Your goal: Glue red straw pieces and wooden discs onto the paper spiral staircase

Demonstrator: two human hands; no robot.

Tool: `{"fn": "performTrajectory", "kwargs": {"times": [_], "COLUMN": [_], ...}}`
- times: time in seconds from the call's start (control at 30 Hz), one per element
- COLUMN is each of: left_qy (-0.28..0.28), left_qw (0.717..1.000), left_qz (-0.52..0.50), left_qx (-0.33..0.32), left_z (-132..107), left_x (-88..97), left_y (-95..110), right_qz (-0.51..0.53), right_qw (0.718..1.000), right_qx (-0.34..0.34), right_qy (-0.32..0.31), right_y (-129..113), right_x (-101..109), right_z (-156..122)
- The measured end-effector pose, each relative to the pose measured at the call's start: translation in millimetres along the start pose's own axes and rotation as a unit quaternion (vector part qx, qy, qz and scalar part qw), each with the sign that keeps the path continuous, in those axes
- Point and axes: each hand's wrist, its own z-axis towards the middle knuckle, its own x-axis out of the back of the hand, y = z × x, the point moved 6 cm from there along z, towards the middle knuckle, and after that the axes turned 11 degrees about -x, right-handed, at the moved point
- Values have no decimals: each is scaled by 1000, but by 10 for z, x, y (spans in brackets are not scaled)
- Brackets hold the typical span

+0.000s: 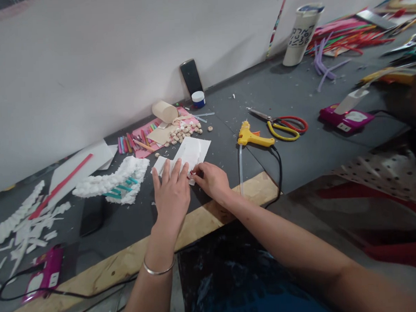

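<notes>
White paper pieces (190, 153) lie on the dark tabletop in front of me. My left hand (172, 189) rests flat on their near part, fingers stretched out. Close beside it, my right hand (211, 178) is closed in a pinch at the near edge of the paper. A small dark red bit shows at its fingertips, too small and covered to name. To the left of my hands stands a fluffy white piece (109, 178) with teal sticks. On the right lies a yellow hot glue gun (253, 136) with a clear glue stick in it.
Scissors (278, 124) with red and yellow handles lie beyond the glue gun. Wooden beads (184, 133), crayon-like sticks and a tipped cup (164, 112) sit behind the paper. Magenta power strips (346, 117) trail cables. A white container (302, 34) stands at the back right.
</notes>
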Motion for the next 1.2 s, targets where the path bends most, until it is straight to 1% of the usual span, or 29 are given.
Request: {"fn": "performTrajectory", "kwargs": {"times": [0.2, 0.3, 0.4, 0.47, 0.53, 0.57, 0.63, 0.67, 0.7, 0.77, 0.83, 0.93, 1.07, 1.2], "left_qy": [4, 13, 36, 69, 129, 165, 220, 225, 214, 161, 111, 75, 53, 32], "left_qw": [1000, 1000, 999, 997, 991, 984, 963, 953, 946, 940, 933, 921, 909, 907], "left_qz": [1, -5, -16, -23, -32, -35, -48, -61, -79, -130, -175, -208, -240, -227], "left_qx": [-4, -7, -9, -2, 30, 63, 150, 193, 229, 271, 294, 321, 337, 354], "left_z": [6, 18, 17, -20, -118, -195, -387, -476, -548, -619, -620, -549, -418, -330], "left_x": [-4, -3, 31, 97, 197, 248, 294, 270, 213, 29, -166, -376, -509, -533], "left_y": [15, 8, -5, -12, -30, -49, -96, -116, -130, -142, -160, -228, -305, -326], "right_qz": [16, 31, 40, 39, 34, 31, 24, 19, 14, 5, 1, -6, -23, -27], "right_qw": [1000, 999, 998, 998, 998, 998, 998, 998, 998, 998, 998, 997, 997, 997], "right_qx": [5, 21, 41, 44, 45, 45, 44, 42, 40, 42, 46, 50, 50, 52], "right_qy": [-8, -17, -28, -34, -39, -41, -42, -44, -46, -50, -51, -53, -57, -58], "right_y": [21, 49, 59, 59, 50, 43, 35, 35, 36, 40, 43, 46, 27, 7], "right_x": [-8, -3, 14, 27, 36, 39, 44, 43, 41, 37, 36, 28, 19, 22], "right_z": [9, 15, 11, 6, 0, -2, -4, -4, -3, -3, -5, -10, -23, -36]}}
